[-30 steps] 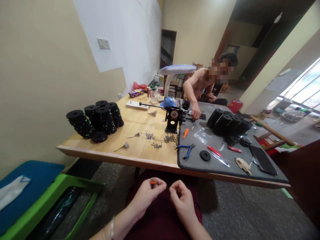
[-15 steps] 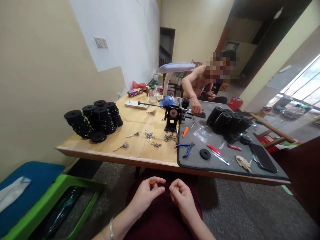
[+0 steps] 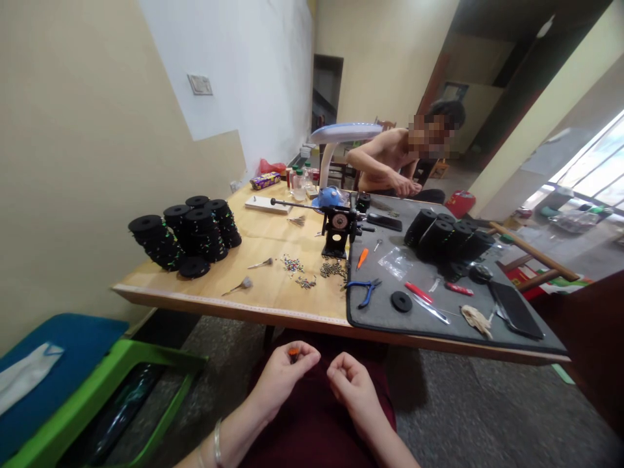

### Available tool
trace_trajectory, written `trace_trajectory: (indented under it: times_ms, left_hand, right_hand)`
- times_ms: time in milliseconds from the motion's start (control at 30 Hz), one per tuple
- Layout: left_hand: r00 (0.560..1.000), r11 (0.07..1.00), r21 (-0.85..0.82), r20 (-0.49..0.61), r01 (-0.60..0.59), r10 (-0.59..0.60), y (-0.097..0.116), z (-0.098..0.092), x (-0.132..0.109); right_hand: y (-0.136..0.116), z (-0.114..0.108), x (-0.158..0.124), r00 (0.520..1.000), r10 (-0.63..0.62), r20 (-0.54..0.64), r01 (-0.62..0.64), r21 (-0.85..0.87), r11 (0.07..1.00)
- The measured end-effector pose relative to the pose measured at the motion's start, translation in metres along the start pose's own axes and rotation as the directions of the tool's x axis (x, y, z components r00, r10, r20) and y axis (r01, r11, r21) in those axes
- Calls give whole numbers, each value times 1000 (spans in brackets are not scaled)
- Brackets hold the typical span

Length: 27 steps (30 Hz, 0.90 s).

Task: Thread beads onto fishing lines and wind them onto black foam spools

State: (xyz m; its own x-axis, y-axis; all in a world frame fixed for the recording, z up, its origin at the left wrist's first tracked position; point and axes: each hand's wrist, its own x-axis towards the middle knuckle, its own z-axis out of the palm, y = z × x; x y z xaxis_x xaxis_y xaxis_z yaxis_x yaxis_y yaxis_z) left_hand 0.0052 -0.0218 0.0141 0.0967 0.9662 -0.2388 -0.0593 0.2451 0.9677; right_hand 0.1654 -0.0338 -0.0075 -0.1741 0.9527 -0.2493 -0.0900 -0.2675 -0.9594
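Head view: at your far left, a green frame (image 3: 73, 403) is standing beside the table (image 3: 253, 227). Stacked black spools (image 3: 197, 227) are standing on the bare wood, and two brushes (image 3: 245, 283) are lying right of them. Your left hand (image 3: 283, 374) is hanging over your lap, thumb and forefinger tips meeting, with a small orange piece (image 3: 293, 353) sitting in the fingers' curl. Beads (image 3: 292, 264) are lying scattered beyond, near a black winder (image 3: 336, 224). Your right hand (image 3: 355, 390) is hanging just beside the left, not touching it, its fingertips pressing together; whether they are pinching anything, I cannot tell. Blue pliers (image 3: 366, 292) are lying on the gray mat (image 3: 385, 322). Farther back, a co-worker's hands (image 3: 405, 186) are coming together, and more spools (image 3: 441, 237) are standing rightward on the mat.
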Motion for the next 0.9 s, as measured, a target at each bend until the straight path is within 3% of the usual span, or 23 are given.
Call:
trace_trajectory:
  times_ms: [67, 200, 267, 333, 467, 533, 733, 833, 900]
  left_hand:
    - [1000, 999, 36, 4, -17, 16, 1, -2, 1]
    - [995, 976, 196, -12, -92, 96, 10, -2, 0]
    - [990, 949, 285, -10, -133, 142, 16, -1, -1]
    - [982, 917, 355, 7, -180, 190, 20, 0, -2]
    - [962, 847, 467, 30, -255, 273, 26, -4, 0]
    - [961, 836, 485, 34, -255, 273, 29, -7, 1]
    - [975, 832, 510, 94, -219, 199, 38, -18, 10]
    - [965, 705, 669, 76, -235, 250, 46, -34, 30]
    - [953, 530, 830, 9, -176, 302, 52, -48, 50]
  right_hand:
    - [-4, -3, -1, 999, -41, 17, 42, -108, 993]
    - [-24, -12, -4, 951, -308, -35, 266, -418, 869]
    - [-33, -11, -3, 928, -372, -22, 326, -433, 840]
    - [-38, -6, 0, 944, -323, 64, 326, -323, 888]
    - [-34, 11, 11, 966, -148, 211, 175, -113, 978]
    - [-29, 15, 16, 970, -137, 200, 166, -136, 977]
    - [-24, 11, 24, 947, -271, 171, 316, -352, 881]
    - [-23, 9, 28, 959, -260, 109, 281, -297, 912]
    - [-21, 7, 31, 979, -197, 61, 205, -201, 958]
